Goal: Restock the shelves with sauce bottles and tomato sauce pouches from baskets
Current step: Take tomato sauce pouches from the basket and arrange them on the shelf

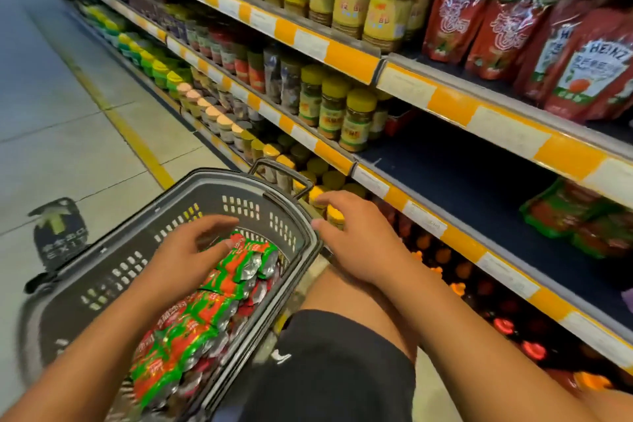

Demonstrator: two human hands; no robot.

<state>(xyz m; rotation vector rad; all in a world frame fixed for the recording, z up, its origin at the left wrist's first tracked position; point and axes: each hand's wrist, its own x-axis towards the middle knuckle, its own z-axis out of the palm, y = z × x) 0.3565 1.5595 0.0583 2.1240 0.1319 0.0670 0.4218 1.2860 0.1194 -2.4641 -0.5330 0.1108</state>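
I was picking: my left hand (191, 247), fingers spread, empty, hovered over tomato sauce pouches (205, 305) in the basket (102, 271); my right hand (352, 233) hung open. Next, pinch one pouch.

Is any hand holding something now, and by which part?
Nothing is held. The left hand hovers open over the red-and-green foil pouches; the right hand is empty.

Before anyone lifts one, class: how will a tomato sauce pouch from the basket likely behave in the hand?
The pouches look like soft foil packs with crinkled silver edges, so one would probably flex and sag rather than stay stiff. The glossy film may be a little slippery. They lie flat and overlapping in the basket, so they are unlikely to roll.
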